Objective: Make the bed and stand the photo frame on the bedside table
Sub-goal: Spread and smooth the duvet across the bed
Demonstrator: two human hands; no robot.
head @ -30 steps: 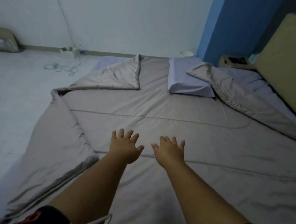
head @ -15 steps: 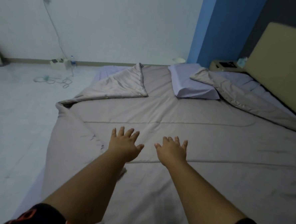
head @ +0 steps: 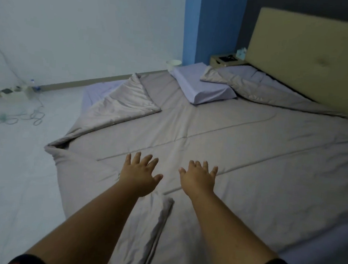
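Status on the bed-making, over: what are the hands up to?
Left hand and right hand open, fingers spread, holding nothing. Duvet spread out, far-left corner folded back. Pillow lying on the duvet, in the way.

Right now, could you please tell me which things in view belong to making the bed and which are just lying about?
For the job: grey quilt, corners folded back; lilac pillow; bedside table; dark flat item on it, perhaps the frame; left hand and right hand, spread over the quilt.
Lying about: white bin; teal box; power strip; coiled cable.
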